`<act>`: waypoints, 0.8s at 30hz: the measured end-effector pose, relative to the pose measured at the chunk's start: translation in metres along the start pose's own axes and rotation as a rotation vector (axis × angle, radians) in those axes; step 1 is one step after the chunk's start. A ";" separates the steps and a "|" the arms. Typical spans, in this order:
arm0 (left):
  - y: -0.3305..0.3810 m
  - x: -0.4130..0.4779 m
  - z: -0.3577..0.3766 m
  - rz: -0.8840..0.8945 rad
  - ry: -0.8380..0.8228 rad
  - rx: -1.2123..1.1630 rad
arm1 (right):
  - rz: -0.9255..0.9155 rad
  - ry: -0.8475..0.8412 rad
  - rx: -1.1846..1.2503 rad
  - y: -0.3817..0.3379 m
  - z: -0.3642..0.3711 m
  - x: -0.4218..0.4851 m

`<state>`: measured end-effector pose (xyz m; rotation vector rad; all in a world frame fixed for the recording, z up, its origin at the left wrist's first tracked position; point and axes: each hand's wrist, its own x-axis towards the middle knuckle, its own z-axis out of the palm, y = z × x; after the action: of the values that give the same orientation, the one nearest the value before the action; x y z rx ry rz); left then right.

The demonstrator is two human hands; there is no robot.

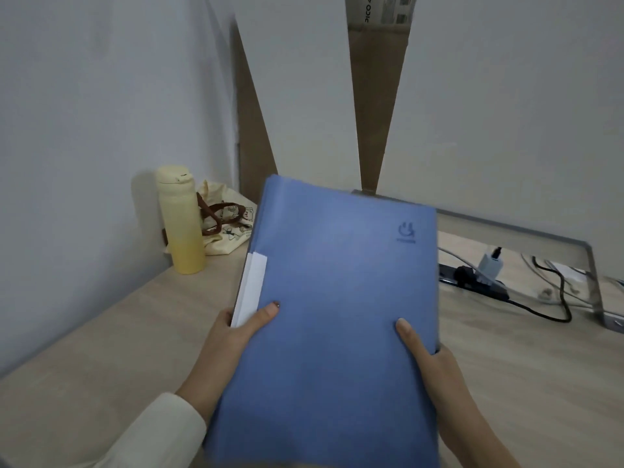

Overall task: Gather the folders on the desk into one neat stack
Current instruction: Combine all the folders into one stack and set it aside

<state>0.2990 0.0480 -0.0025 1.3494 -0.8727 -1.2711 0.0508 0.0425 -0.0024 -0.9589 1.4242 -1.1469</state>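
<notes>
2 hands (236,336) grip blue folders (337,315).

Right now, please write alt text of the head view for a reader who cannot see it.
Two hands, left hand and right hand, hold blue folders above a light wooden desk. A yellow bottle and cloth bag stand by the wall; a power strip lies at right.

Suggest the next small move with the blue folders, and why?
Probably lower the blue folders flat onto the bare desk and square their edges. Both hands, left hand and right hand, grip the sides with thumbs on top, holding them tilted above the desk. Layered edges show at the top left corner, so several seem already gathered.
</notes>
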 end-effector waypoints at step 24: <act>0.006 0.122 -0.079 0.037 0.142 0.299 | 0.326 0.073 0.145 0.007 0.125 0.123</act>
<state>0.3980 -0.0546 -0.0313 1.6289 -1.0109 -1.0303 0.1548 -0.0941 -0.0392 -0.5630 1.4701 -1.0315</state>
